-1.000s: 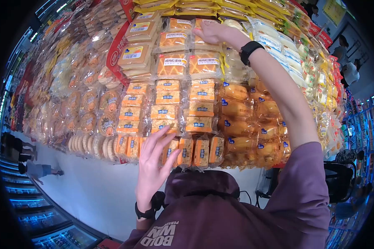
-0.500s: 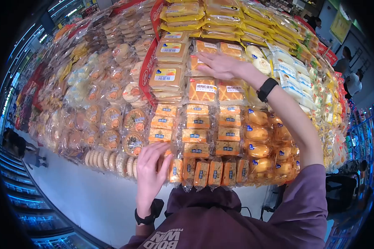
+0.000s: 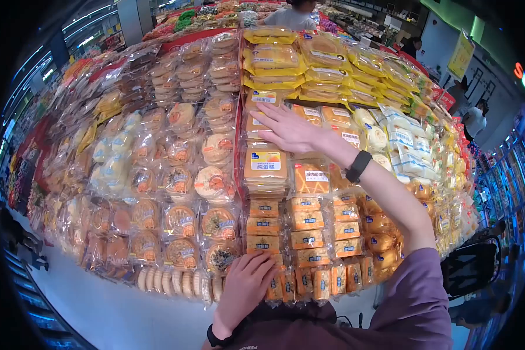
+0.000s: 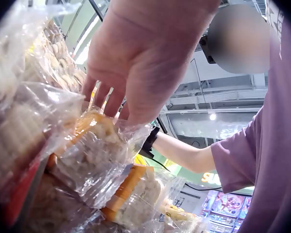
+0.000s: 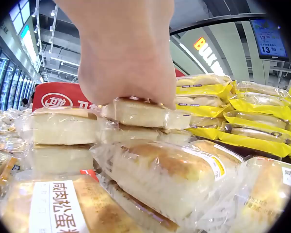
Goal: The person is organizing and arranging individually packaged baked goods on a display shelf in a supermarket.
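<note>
My right hand (image 3: 289,128) lies palm down, fingers straight, on a stack of clear-wrapped sponge cakes (image 3: 266,165) with white labels. In the right wrist view its palm is right at the top of a wrapped cake (image 5: 140,112). Packs of golden cakes with a lattice top (image 3: 314,178) stand beside the stack, under the wrist. My left hand (image 3: 248,286) rests on small wrapped cakes with orange bands (image 3: 264,242) at the display's front edge, its fingers slightly bent. In the left wrist view the fingers reach behind one such wrapped cake (image 4: 92,150), which partly hides their tips.
A red divider (image 3: 238,128) runs along the left of the sponge cakes, with wrapped round pastries (image 3: 217,223) beyond it. Yellow-edged bread packs (image 3: 274,58) rise at the back. White packs (image 3: 410,143) and glossy buns (image 3: 384,242) lie to the right.
My right hand has moved left from the lattice-topped cakes onto the sponge cake stack. The left hand has come down onto the orange-banded cakes. The head view has shifted left and tilted up.
</note>
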Demonstrator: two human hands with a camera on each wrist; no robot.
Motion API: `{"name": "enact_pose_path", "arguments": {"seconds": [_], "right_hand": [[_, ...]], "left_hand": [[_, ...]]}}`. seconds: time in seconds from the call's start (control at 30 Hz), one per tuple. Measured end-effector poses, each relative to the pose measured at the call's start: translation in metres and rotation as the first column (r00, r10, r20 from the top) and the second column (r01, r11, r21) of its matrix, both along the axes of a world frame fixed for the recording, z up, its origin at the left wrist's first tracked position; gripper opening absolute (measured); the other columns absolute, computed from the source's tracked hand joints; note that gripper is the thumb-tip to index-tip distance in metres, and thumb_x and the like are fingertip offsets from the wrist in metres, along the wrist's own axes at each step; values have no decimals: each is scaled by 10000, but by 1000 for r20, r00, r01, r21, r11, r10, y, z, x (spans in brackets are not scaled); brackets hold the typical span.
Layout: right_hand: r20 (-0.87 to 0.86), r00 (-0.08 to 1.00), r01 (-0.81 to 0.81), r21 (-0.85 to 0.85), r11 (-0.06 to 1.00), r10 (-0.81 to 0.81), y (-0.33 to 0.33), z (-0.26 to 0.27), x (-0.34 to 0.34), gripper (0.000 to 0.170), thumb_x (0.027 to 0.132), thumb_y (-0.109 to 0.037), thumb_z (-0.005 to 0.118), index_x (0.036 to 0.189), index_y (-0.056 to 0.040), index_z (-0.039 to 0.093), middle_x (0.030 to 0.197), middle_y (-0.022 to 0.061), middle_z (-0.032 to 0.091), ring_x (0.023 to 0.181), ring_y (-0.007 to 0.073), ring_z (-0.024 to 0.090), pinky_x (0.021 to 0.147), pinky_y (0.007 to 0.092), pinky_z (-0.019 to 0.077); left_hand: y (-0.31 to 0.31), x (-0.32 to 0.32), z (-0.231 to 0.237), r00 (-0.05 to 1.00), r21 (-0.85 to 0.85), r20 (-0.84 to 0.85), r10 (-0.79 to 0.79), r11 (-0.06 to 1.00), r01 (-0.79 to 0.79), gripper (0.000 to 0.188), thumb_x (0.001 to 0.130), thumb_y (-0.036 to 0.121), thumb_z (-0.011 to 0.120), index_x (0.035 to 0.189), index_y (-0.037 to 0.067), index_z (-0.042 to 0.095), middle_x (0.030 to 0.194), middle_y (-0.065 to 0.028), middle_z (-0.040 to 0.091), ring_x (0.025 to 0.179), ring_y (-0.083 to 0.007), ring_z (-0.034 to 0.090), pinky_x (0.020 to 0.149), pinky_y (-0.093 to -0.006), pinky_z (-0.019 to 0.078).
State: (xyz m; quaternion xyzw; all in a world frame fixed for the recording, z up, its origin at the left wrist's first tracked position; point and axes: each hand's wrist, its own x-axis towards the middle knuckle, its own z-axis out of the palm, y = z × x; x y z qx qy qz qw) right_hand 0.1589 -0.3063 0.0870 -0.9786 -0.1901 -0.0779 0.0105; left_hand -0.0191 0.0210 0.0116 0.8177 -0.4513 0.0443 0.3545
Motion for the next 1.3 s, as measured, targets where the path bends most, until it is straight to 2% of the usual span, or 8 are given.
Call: {"name": "enact_pose_path", "arguments": {"seconds": [0.27,0.37,0.4,0.43,0.6,0.83,1.07,1.3], "right_hand": [[-170,972,182,132,974,-159,14,16,5,734,1077,-583,193,1639,-112,153,1700,172,104,1572,340,88,1281,517,82],[21,990,133,172,976,-138,13,15,10,712,1074,-572,204,1534,-75,425,1505,256,469,1437,389,403,1214,483,296],[-247,947,258,198,946,-206,2,66,29,727,1069,-585,214,1288,-68,675,1093,246,713,1120,414,639,1031,455,473],[-20,973,226,310,924,-231,-2,78,32,657,1067,-544,307,1067,-74,766,766,218,707,871,440,673,866,458,522],[563,806,182,63,981,-186,-47,85,81,454,1003,-383,550,1249,-13,644,1133,191,703,1094,376,644,939,450,507],[575,804,153,40,987,-148,-61,64,104,364,958,-375,576,1022,-38,698,980,186,717,982,381,669,912,470,515],[476,875,110,-29,993,-83,-80,45,93,588,986,-431,562,1397,-20,470,1409,213,528,1341,367,494,1118,502,380],[382,924,54,-52,997,-30,-88,54,85,588,985,-370,588,1418,0,444,1437,229,499,1369,379,466,1119,469,400]], "left_hand": [[8,11,-8,995,16,9,-103,995,102,264,856,139,764,1099,40,734,1221,-85,713,1177,-263,639,945,-395,515],[9,14,-9,992,11,-26,-119,993,120,271,845,128,765,1097,35,734,1223,-95,711,1196,-267,642,975,-400,523],[8,19,-10,992,15,-21,-127,992,127,273,842,125,766,1097,36,734,1221,-96,712,1196,-268,645,981,-402,525],[9,17,-10,992,19,-22,-125,992,125,275,838,122,766,1097,36,734,1220,-97,712,1197,-269,648,986,-404,527],[5,14,-4,992,35,-54,-116,992,118,267,833,115,770,1087,38,741,1202,-105,723,1192,-279,657,1009,-407,528],[2,8,2,989,48,-140,-39,998,46,262,806,131,805,1042,26,759,1178,-120,734,1177,-305,665,1002,-412,524],[-8,-1,3,989,38,-141,52,998,-47,183,826,113,766,970,0,762,1134,-149,745,1157,-318,681,1047,-437,504],[-11,-16,2,979,61,-149,140,989,-133,190,877,92,735,1039,-5,755,1180,-164,730,1229,-323,645,1080,-453,484]]}}
